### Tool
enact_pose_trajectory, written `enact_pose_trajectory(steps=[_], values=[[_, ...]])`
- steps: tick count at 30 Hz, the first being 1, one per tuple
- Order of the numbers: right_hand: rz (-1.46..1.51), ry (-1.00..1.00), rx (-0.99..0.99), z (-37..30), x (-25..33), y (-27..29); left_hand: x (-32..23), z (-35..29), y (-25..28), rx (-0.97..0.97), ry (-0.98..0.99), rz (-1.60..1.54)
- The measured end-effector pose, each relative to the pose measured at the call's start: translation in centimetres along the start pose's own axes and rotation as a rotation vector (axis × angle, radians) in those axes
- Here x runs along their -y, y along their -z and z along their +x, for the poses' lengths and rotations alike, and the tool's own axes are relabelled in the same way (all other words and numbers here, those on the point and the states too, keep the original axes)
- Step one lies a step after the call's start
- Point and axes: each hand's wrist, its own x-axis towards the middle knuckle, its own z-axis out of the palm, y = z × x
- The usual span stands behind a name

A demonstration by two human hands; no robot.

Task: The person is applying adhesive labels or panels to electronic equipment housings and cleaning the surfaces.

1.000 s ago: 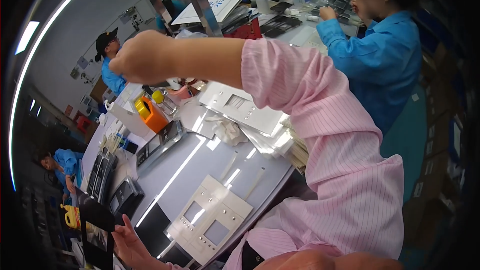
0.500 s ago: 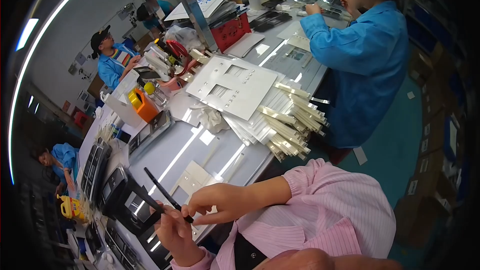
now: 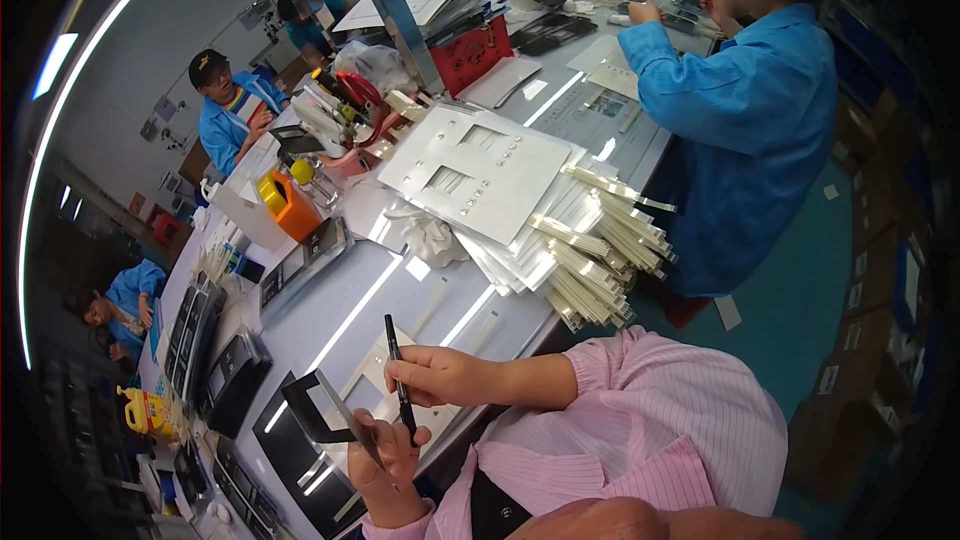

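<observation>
My left hand [image 3: 385, 462] pinches the edge of a thin black panel [image 3: 352, 422] with a cut-out, held tilted above the table. A slim black pen [image 3: 392, 335] is upright in my right hand [image 3: 442, 376], its lower end close to the left hand's fingertips. Whether that end touches the panel I cannot tell. Below the hands lie a glossy black panel [image 3: 285, 445] and, partly covered, a pale sheet with cut-outs [image 3: 375, 365].
A stack of white sheets [image 3: 530, 175] with bundled strips [image 3: 600, 265] lies to the right, beside crumpled tissue [image 3: 428, 238]. An orange tape dispenser [image 3: 290, 210] stands behind. Black panels [image 3: 235, 380] line the left side. A co-worker in blue [image 3: 740, 120] works at the far right.
My right hand has lifted the pen and turned it more upright. My left hand has moved slightly right and down, tilting the panel edge-on, away from the black panels at left.
</observation>
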Motion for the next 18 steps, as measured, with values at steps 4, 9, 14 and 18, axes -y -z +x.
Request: enact_pose_trajectory(steps=[4, 9, 14, 18], values=[[-0.072, 0.068, -0.052, 0.1, -0.1, 0.3, 0.0, -0.2, 0.6, -0.148, -0.046, 0.092], [-0.031, 0.052, -0.050, -0.1, 0.0, 0.1, -0.3, 0.5, 0.7, 0.023, -0.038, -0.028], [-0.154, 0.013, -0.013, -0.3, 1.3, -0.5, -0.3, 0.6, 0.5, 0.008, -0.028, -0.075], [-0.138, -0.006, -0.042, 0.1, 1.1, -0.4, -0.6, 0.4, 0.5, -0.147, -0.112, -0.095]])
